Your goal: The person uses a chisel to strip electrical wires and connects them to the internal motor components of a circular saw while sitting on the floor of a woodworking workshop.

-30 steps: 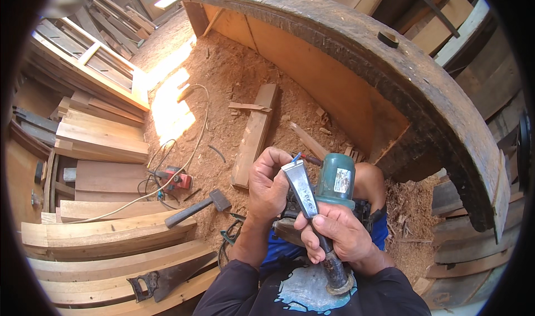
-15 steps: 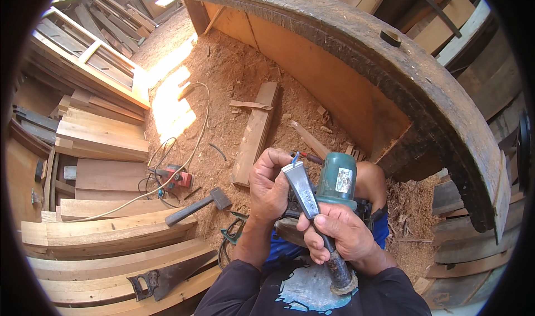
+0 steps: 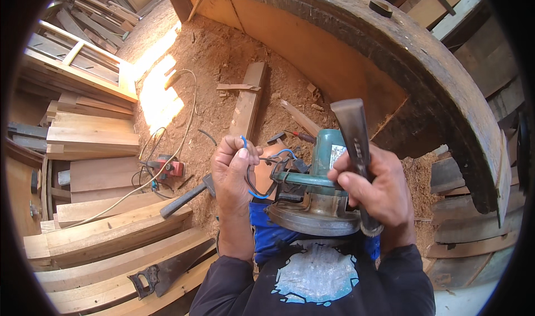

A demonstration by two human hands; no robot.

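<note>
My left hand (image 3: pixel 231 171) is closed, with the tip of a blue wire (image 3: pixel 244 142) pinched between thumb and fingers. My right hand (image 3: pixel 382 185) grips a chisel (image 3: pixel 352 129) by its dark handle, with the broad flat blade pointing up and away. Across my lap rests a green power tool (image 3: pixel 320 176) with a round metal base. Dark cable and further blue-covered wire (image 3: pixel 259 195) hang between its left side and my left hand. The chisel passes in front of the tool's right side and hides part of it.
A large curved wooden piece (image 3: pixel 446 87) arches across the far right. Stacked planks (image 3: pixel 100 215) lie at left, with a handsaw (image 3: pixel 159 280) and a hammer (image 3: pixel 184 203) on them. A red power tool (image 3: pixel 168 167) with cords sits on the sawdust-covered floor (image 3: pixel 223 54).
The chisel has moved right with my right hand, away from the blue wire. My left hand has shifted left and lower, still pinching the wire. More of the green tool shows.
</note>
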